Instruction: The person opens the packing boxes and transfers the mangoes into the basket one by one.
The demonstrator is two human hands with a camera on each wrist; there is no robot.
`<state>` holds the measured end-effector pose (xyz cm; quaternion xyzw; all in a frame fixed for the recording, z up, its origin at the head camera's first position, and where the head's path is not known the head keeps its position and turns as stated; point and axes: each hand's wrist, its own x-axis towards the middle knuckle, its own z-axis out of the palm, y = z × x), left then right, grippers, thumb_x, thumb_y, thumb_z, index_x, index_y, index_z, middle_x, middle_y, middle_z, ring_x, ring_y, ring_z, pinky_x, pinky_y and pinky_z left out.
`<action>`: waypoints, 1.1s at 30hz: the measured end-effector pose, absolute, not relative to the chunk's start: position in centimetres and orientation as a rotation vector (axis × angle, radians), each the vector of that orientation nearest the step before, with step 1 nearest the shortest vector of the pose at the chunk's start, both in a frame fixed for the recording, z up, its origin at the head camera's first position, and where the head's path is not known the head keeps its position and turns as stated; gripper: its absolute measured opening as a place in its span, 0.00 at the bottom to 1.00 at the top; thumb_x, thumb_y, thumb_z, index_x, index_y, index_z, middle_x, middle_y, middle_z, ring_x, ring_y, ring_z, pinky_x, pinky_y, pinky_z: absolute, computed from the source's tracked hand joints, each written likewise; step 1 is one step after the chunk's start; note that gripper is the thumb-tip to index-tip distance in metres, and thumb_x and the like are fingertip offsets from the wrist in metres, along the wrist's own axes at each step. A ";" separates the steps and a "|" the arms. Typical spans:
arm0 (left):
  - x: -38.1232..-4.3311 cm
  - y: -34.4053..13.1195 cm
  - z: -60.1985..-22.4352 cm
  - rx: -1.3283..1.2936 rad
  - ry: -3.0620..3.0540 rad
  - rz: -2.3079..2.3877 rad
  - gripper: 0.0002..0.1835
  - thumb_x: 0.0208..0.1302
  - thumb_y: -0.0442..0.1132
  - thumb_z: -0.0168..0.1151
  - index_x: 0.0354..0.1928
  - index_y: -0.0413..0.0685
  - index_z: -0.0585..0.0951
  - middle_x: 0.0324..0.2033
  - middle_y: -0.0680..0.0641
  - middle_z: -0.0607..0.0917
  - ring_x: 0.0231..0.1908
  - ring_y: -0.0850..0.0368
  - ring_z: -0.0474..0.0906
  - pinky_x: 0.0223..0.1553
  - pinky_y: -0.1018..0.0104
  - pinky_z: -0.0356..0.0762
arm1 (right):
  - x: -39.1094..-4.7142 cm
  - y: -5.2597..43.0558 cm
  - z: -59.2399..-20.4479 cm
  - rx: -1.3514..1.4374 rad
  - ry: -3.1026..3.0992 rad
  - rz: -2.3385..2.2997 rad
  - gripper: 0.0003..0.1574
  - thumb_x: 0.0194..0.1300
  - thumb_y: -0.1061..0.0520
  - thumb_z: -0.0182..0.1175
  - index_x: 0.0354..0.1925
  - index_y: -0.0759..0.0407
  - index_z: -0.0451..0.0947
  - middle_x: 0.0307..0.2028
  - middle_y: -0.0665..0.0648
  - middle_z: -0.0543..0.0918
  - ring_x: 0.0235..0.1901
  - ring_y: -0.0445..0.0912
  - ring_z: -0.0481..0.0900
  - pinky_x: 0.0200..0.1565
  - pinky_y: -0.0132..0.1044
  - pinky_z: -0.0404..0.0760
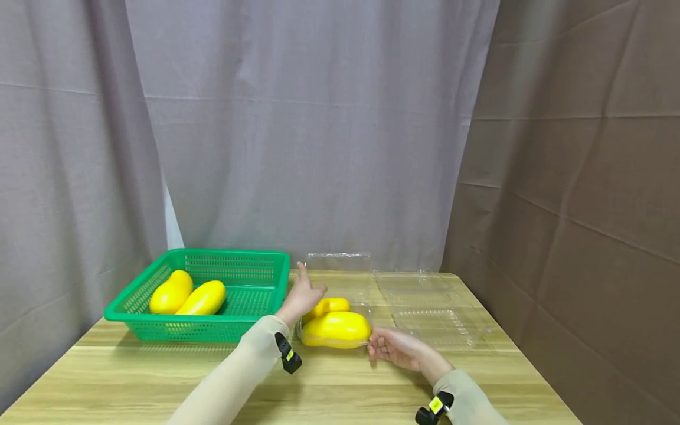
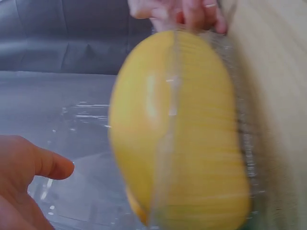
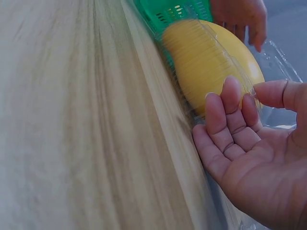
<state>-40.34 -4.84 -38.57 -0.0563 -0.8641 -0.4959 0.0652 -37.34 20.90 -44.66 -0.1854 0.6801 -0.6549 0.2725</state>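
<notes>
Two yellow mangoes [image 1: 337, 329] lie in a clear plastic clamshell box [image 1: 336, 342] whose lid [image 1: 340, 260] stands raised at the back. With thumb and forefinger, my right hand [image 1: 395, 348] pinches the box's near right rim; in the right wrist view that hand [image 3: 249, 148] has its other fingers loosely bent. My left hand [image 1: 303, 295] is above the box's left side, thumb and fingers spread and holding nothing. The left wrist view shows the left thumb [image 2: 53, 165] apart from the nearer mango [image 2: 192, 129]. Most of the farther mango is hidden there.
On the left stands a green plastic basket [image 1: 212, 320] with two more mangoes [image 1: 203, 298] inside. Another clear clamshell box [image 1: 435, 327] lies opened to the right. Curtains [image 1: 319, 147] hang behind the wooden table [image 1: 159, 378] and along its right side.
</notes>
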 end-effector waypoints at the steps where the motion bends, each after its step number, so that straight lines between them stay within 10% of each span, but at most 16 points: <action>1: -40.3 -4.7 -38.9 -0.161 -2.625 -1.487 0.51 0.63 0.46 0.56 0.70 0.40 0.30 0.69 0.32 0.42 0.66 0.38 0.47 0.64 0.47 0.48 | -37.3 20.9 -44.7 -0.500 1.824 -1.767 0.08 0.61 0.61 0.46 0.32 0.60 0.72 0.28 0.54 0.80 0.33 0.46 0.76 0.47 0.40 0.74; 15: -40.6 -4.7 -42.2 -0.143 -2.734 -1.538 0.43 0.63 0.47 0.55 0.68 0.26 0.48 0.65 0.28 0.56 0.64 0.37 0.54 0.62 0.47 0.53 | -37.5 21.2 -45.1 -0.530 1.784 -1.779 0.07 0.61 0.61 0.47 0.32 0.59 0.73 0.29 0.54 0.80 0.33 0.46 0.77 0.47 0.39 0.75; 33: -39.7 -5.9 -42.4 -0.331 -2.819 -1.283 0.36 0.67 0.52 0.52 0.66 0.33 0.60 0.65 0.30 0.57 0.63 0.35 0.56 0.60 0.44 0.56 | -37.6 21.2 -45.1 -0.490 1.804 -1.789 0.07 0.60 0.60 0.48 0.32 0.59 0.73 0.28 0.54 0.80 0.33 0.46 0.77 0.47 0.40 0.75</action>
